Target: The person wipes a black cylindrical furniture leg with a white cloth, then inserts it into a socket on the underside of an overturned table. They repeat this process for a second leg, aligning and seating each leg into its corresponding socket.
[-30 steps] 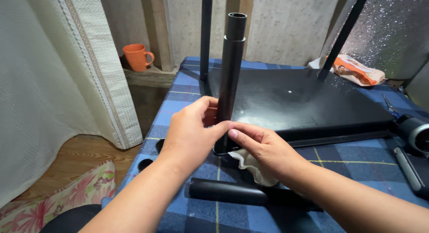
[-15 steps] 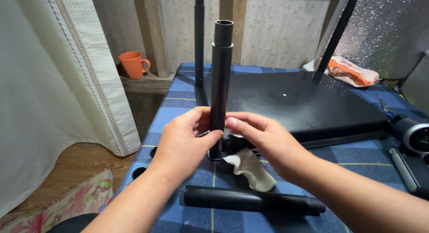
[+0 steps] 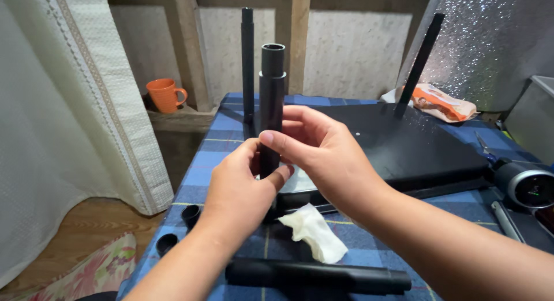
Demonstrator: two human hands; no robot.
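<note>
Two hands meet around the upright black tube (image 3: 272, 105) at the near corner of the black panel (image 3: 415, 145): your left hand (image 3: 239, 191) is curled about the tube's lower part from the left, thumb across the front and touching it, and your right hand (image 3: 320, 154) comes in from the right with its fingertips (image 3: 271, 138) pressed on the tube just above your left thumb, so both hands are closed loosely on the same tube rather than spread. That tube stands straight up, open at the top, with a narrower section above a step. Behind it a second thin black tube (image 3: 247, 64) also stands upright on the panel, and a third leg (image 3: 419, 64) leans at a slant from the far right corner. The panel lies flat on the blue plaid worktop (image 3: 219, 145). Just below your hands a crumpled white cloth (image 3: 311, 232) rests on the worktop, and nearer you a loose black tube (image 3: 317, 276) lies on its side. Two small black caps (image 3: 179, 229) sit near the left edge. An orange mug (image 3: 165, 95) stands on a ledge to the left, a wrapped packet (image 3: 441, 102) lies at the far right, and a round dark device (image 3: 528, 184) sits at the right edge.
</note>
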